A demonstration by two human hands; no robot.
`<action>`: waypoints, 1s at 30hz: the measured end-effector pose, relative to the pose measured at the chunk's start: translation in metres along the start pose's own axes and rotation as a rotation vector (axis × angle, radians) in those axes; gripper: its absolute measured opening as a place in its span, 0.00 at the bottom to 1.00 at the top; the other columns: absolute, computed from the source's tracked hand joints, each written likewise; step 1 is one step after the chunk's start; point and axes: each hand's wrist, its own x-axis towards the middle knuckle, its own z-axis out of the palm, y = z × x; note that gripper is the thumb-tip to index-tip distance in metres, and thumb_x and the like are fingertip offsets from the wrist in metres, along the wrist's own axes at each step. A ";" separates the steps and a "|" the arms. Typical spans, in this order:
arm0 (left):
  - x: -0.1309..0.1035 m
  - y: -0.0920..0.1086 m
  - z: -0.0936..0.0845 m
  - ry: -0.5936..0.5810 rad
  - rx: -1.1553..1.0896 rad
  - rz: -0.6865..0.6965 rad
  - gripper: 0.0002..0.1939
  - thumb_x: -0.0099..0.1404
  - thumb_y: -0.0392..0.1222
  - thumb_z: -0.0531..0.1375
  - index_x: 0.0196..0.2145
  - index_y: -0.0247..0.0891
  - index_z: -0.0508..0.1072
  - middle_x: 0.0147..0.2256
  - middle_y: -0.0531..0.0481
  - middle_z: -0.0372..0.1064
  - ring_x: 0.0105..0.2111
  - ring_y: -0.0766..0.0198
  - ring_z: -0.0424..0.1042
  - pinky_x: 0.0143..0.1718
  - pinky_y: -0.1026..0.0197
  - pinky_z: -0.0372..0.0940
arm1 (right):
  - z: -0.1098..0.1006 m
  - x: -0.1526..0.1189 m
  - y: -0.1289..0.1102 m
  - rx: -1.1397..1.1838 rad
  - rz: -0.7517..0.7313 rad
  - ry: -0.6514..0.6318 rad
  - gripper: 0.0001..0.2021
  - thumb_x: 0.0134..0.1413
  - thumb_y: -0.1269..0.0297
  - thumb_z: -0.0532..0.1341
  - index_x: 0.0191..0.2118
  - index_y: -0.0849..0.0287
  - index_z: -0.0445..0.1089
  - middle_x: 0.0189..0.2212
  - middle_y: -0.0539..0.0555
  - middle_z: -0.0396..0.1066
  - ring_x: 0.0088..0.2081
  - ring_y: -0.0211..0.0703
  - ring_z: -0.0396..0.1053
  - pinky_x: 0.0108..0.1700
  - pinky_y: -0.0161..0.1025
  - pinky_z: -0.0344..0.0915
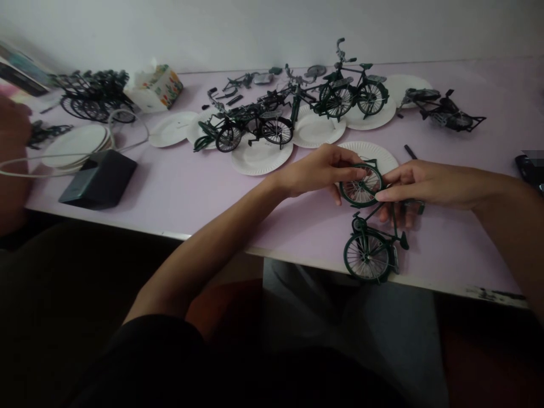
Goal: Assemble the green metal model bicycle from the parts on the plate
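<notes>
Green model bicycle (360, 224) lies at the table's (212, 198) near edge, its upper wheel (362, 191) pinched by the left hand (325, 171) while the right hand (429, 184) grips its front end, apparently for steadiness.

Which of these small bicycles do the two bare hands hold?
The green bicycle closest to the camera: the left hand is on its farther wheel, the right hand holds it beside that wheel. The other bicycles are farther back.

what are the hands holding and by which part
A small green bicycle: the left hand holds its far wheel near the middle; the right hand grips beside that wheel's edge, exact contact unclear.
</notes>
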 end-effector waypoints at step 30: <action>-0.004 -0.001 0.008 -0.022 -0.016 0.054 0.14 0.68 0.36 0.71 0.50 0.35 0.78 0.39 0.48 0.78 0.35 0.67 0.78 0.33 0.64 0.75 | 0.009 -0.003 -0.010 -0.097 -0.119 0.146 0.20 0.54 0.43 0.73 0.35 0.57 0.81 0.31 0.53 0.76 0.31 0.40 0.69 0.33 0.37 0.65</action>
